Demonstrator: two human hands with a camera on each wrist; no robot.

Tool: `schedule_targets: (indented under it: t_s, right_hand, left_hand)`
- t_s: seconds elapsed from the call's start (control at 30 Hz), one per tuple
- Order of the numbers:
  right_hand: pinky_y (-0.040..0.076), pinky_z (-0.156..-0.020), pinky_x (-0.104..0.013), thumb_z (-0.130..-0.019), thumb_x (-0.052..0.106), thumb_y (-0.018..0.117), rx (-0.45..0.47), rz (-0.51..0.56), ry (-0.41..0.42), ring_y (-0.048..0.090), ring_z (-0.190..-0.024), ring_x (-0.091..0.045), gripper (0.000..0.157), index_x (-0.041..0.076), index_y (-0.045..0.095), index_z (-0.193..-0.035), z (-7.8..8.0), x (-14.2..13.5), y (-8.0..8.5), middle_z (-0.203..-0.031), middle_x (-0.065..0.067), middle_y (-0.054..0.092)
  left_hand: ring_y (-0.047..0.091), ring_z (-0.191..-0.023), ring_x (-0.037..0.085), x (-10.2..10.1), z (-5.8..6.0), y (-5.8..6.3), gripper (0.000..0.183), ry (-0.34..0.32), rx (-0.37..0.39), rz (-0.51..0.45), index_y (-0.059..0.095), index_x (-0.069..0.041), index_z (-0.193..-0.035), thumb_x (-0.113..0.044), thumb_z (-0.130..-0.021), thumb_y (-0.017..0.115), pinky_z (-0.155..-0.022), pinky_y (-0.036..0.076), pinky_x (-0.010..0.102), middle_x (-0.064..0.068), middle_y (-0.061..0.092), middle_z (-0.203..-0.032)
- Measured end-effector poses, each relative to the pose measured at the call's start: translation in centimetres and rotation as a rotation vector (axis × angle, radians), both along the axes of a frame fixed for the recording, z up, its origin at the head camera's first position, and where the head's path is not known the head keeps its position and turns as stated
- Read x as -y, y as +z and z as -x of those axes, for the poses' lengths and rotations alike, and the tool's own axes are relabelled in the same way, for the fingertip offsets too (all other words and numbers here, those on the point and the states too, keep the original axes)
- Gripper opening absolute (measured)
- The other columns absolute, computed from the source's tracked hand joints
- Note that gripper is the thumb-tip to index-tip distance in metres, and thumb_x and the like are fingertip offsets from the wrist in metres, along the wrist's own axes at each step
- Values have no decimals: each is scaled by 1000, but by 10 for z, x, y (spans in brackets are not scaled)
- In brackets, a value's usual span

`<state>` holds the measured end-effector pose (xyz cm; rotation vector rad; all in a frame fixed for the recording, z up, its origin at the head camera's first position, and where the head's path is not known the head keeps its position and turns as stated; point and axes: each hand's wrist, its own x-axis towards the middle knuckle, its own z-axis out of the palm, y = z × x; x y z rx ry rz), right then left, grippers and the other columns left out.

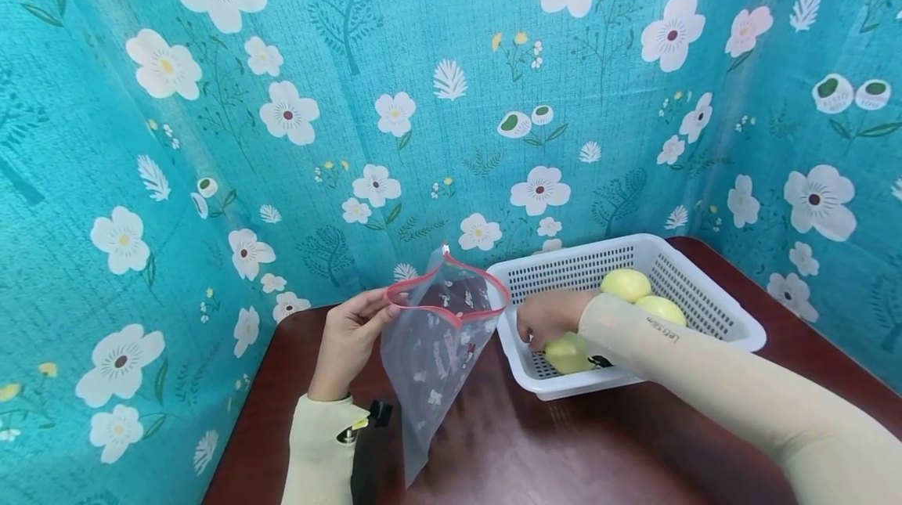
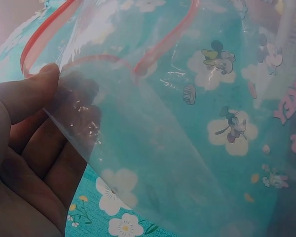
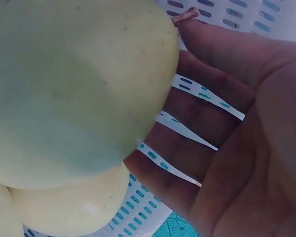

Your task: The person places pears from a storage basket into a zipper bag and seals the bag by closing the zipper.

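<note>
Fingers and thumb on the left hand (image 1: 348, 340) are pinched on the edge of a clear plastic bag (image 1: 426, 372), just left of centre, though the fingertips behind the plastic only show through it murkily. Bag's hanging with its red zip (image 1: 460, 320) gaping; the cartoon prints are mostly too small to make out from the head view.

Right hand (image 1: 550, 317) is down in the white basket (image 1: 564, 274) at centre right, next to a pale green fruit (image 1: 568, 354). Its fingers sit slightly apart, but the fruit covers their tips in the right wrist view, so can't tell if it's really gripped. Thumb's right by the stem (image 3: 187, 16). Two more fruits (image 1: 625, 284) are farther back, one partly blocked by the sleeve (image 1: 705, 364), and the right wrist view crops them badly.
</note>
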<state>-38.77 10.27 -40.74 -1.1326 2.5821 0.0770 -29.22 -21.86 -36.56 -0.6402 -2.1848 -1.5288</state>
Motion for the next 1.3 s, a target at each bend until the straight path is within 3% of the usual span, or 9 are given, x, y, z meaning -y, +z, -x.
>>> schedule_targets:
  t_s: [0.17,0.27,0.4,0.63,0.8,0.93,1.13,1.3]
  right_hand:
    - [48,-65,-26,-76,3,63,56,0,-19,55,-74,-8,26,22,77,-87,-3,-1,1,-80,16,64]
    - [46,-66,-27,-73,1,59,97,-40,-49,53,-78,-9,35,23,77,-94,-6,-1,4,-86,16,63]
    - [43,-62,-28,-67,6,63,118,-76,-29,52,-78,-11,37,25,78,-96,-8,-1,6,-88,17,63]
    - [46,-65,-24,-63,23,83,115,-51,23,53,-74,-6,17,29,80,-78,-10,-3,4,-75,19,62]
    - [48,-64,-23,-64,20,87,154,-10,17,54,-72,-3,13,27,80,-72,-13,-6,5,-70,21,62]
    - [47,-61,-22,-66,15,85,178,-30,23,54,-70,-1,14,26,80,-72,-13,-6,4,-67,22,64]
    - [33,-47,-23,-71,6,65,171,-112,26,46,-62,-4,25,26,79,-74,-11,-3,1,-68,18,62]
    - [28,-45,-25,-72,16,67,155,-154,-73,37,-51,-7,9,22,68,-65,-10,-6,1,-60,8,52]
  left_hand:
    - [67,-103,17,1,0,-1,32,-1,-6,4,71,-12,-118,-18,-87,74,-86,52,32,2,72,-106]
    - [67,-102,18,1,1,-1,33,-7,-10,12,70,-11,-119,-15,-87,74,-86,52,32,4,72,-106]
    - [68,-102,19,1,1,0,33,-9,-10,14,69,-9,-120,-13,-87,73,-86,51,32,6,72,-106]
    - [68,-101,19,-3,1,-1,31,-19,13,0,70,-9,-118,-13,-87,73,-85,52,32,6,72,-106]
    - [68,-100,19,-12,0,0,30,-33,10,13,70,-5,-118,-4,-87,71,-85,52,32,8,72,-106]
    - [68,-100,22,-27,-8,9,29,-37,24,59,69,1,-116,1,-87,70,-85,53,33,12,71,-106]
    - [69,-99,24,-38,-15,14,29,-27,24,112,68,3,-115,4,-85,71,-82,54,33,14,71,-105]
    - [69,-98,25,-38,-15,13,29,-10,30,112,69,3,-113,4,-85,71,-82,54,34,15,71,-104]
